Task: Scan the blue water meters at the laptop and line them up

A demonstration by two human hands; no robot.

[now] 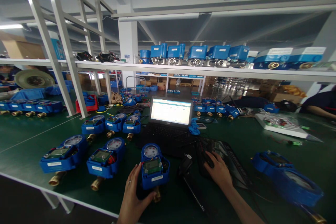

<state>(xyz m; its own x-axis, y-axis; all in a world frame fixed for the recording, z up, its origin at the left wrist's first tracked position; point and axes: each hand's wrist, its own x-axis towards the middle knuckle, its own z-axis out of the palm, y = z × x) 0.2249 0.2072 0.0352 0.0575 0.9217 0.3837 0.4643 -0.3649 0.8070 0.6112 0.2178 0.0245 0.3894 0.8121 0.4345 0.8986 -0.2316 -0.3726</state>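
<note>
My left hand (132,196) grips the near left side of a blue water meter (154,166) with a round dial, a green display and a brass fitting; the meter stands on the green table (31,136). My right hand (218,172) rests on a black mouse (208,160) lying on a black keyboard (228,162). Just behind them stands an open laptop (170,112) with a lit white spreadsheet screen.
Two more blue meters (63,155) (106,159) sit left of the held one, with several others behind. A blue housing (287,178) lies at right. A white tray of parts (282,124) and another person's arm (319,110) are far right. A shelf (183,67) holds more meters.
</note>
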